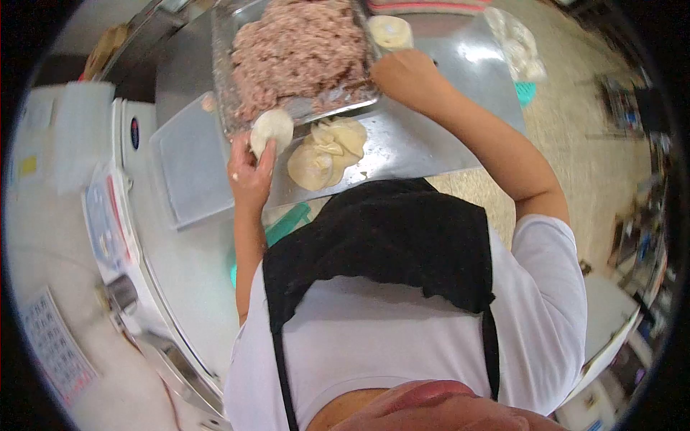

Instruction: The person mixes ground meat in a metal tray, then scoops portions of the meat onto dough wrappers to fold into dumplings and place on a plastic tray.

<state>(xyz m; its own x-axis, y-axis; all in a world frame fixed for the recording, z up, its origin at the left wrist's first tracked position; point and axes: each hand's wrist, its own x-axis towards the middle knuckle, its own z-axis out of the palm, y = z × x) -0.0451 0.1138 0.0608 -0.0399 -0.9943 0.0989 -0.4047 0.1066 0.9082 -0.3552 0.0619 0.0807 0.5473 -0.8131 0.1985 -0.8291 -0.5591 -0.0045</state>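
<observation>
My left hand (250, 172) holds a round, pale dumpling wrapper (272, 133) at the near left corner of a metal tray. In that tray (338, 111) lies a large mound of pink minced meat (298, 54). Closed in a fist, my right hand (407, 80) is by the tray's right edge; whatever its fingers grip is hidden. Just beyond it stands a stack of round wrappers (391, 31). Several loose, overlapping wrappers (327, 154) lie on the metal table between my body and the tray.
A translucent plastic tray (190, 161) sits left of the meat, partly beneath its tray. The steel table (460, 86) reaches out to the right, with a clear plastic bag (519, 47) at its far right edge. White appliances (133, 136) stand close on the left.
</observation>
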